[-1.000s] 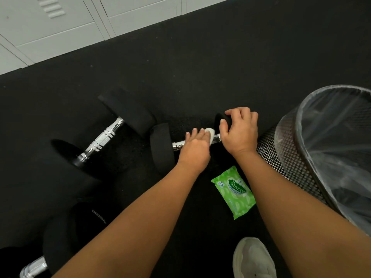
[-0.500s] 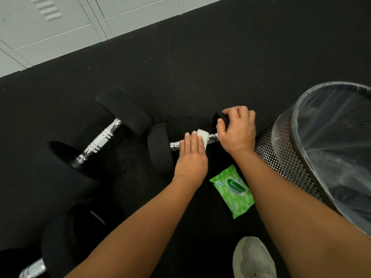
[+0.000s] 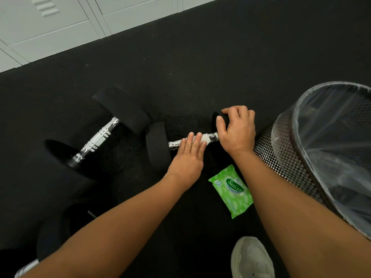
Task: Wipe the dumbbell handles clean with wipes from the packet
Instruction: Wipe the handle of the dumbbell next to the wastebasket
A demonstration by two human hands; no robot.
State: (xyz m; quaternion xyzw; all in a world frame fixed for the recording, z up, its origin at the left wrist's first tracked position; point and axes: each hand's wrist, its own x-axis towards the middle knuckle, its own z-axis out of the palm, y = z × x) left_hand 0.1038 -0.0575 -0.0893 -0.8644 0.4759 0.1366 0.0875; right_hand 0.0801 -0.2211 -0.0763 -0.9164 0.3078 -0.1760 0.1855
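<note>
Pressing a wipe (image 3: 206, 137) onto the dumbbell handle (image 3: 175, 144).
My left hand (image 3: 186, 159) lies flat-fingered over it; right hand (image 3: 237, 130) fingers curl round the handle's end weight (image 3: 216, 119).

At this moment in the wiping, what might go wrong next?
The left hand presses the wipe with flat fingers, so the handle may be missed underneath. Only the right hand on the end weight steadies the dumbbell; it might roll.

Three dumbbells (image 3: 96, 141) (image 3: 157, 147) (image 3: 52, 237), one packet (image 3: 230, 190), one wipe (image 3: 206, 137), one bin (image 3: 297, 157).
</note>
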